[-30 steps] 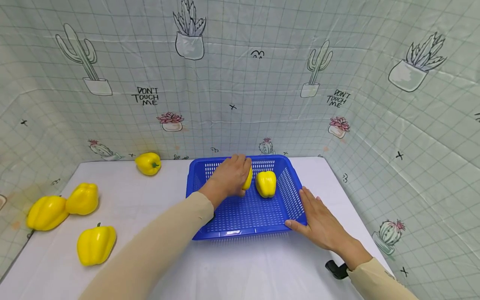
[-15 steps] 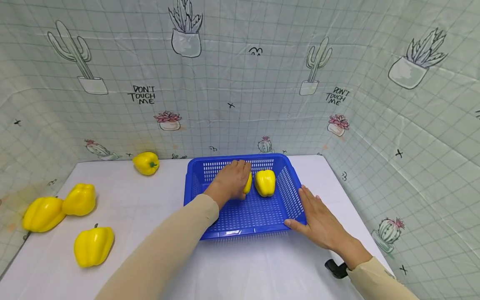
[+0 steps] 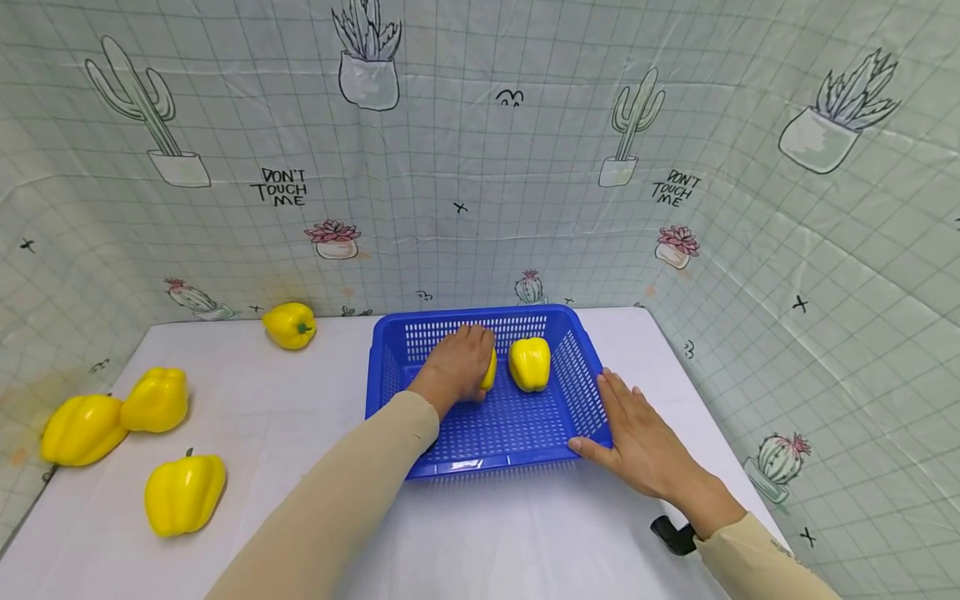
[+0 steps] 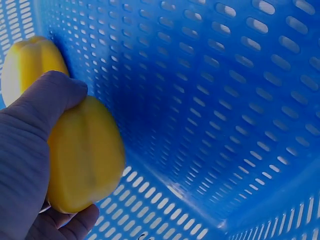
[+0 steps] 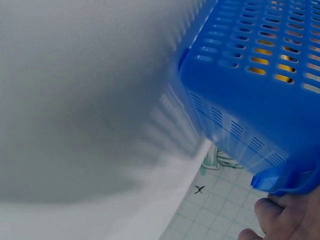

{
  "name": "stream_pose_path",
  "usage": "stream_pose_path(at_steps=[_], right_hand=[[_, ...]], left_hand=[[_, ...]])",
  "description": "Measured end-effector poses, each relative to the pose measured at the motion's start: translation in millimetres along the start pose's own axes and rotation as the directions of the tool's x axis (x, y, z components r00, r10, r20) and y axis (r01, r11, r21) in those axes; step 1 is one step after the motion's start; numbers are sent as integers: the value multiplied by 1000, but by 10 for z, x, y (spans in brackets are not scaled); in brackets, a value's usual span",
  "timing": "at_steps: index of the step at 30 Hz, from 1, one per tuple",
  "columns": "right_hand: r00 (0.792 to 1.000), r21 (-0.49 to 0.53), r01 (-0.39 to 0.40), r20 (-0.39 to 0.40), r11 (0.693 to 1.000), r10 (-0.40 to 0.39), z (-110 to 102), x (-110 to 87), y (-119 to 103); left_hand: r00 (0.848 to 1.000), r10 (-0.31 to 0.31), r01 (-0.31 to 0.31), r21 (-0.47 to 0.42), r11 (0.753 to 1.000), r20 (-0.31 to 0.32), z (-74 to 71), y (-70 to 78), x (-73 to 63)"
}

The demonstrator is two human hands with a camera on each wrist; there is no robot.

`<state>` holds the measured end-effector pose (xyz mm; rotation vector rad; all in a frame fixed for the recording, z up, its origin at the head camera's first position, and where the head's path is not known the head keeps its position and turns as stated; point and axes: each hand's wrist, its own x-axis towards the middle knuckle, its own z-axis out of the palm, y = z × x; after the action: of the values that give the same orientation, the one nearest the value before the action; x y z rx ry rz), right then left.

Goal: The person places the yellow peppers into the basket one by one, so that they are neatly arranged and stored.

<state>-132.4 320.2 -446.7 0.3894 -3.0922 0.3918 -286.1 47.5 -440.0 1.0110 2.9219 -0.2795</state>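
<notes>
Compared with 1 second earlier, the left hand [image 3: 457, 360] and the held pepper [image 4: 87, 155] have shifted slightly left and towards the person, widening the gap to the second pepper [image 3: 529, 364]. The held pepper, yellow and glossy, is inside a blue slotted basket [image 3: 480, 464]; whether it touches the basket floor is hard to tell. The left hand's grip is wrapped around it, thumb across 1 side and fingertips curled beneath. It looks light and firm, with smooth skin that may slip, so the best hold is probably around its broad middle, pressing gently across the lobes. The second pepper sits upright to its right. The right hand [image 3: 637, 433] holds no pepper: its fingers lie straight along the basket's right side, thumb spread at the near corner. On the white tabletop [image 3: 525, 533], left of the basket, are 4 more yellow peppers: a back pepper [image 3: 290, 325] lying by the far edge, a leftmost pepper [image 3: 84, 430] just beside a boxy pepper [image 3: 155, 400], and a near pepper [image 3: 185, 495]. Cactus-print cloth [image 3: 442, 150] surrounds the tabletop.
</notes>
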Motion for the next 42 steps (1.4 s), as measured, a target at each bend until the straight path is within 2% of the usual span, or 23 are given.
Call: stream_pose_path(at_steps=[9,15,24,42], right_hand=[[1000,-52,7,16,999,-6,-45,9,-22],[999,-70,11,37,997,-8,-69,9,-22],[1000,-70,26,0,997,-26,-47,9,-23],[1000,-42,12,6,999,-12,-34,6,-21]], left_hand=[[1000,-15,14,-24,1000,-4,47,3,-9],[1000,-19,20,-36,999,16,33,14,-8],[999,-28,29,-50,998,23,52,22,0],[998,-20,24,-70,997,63,39,63,24]])
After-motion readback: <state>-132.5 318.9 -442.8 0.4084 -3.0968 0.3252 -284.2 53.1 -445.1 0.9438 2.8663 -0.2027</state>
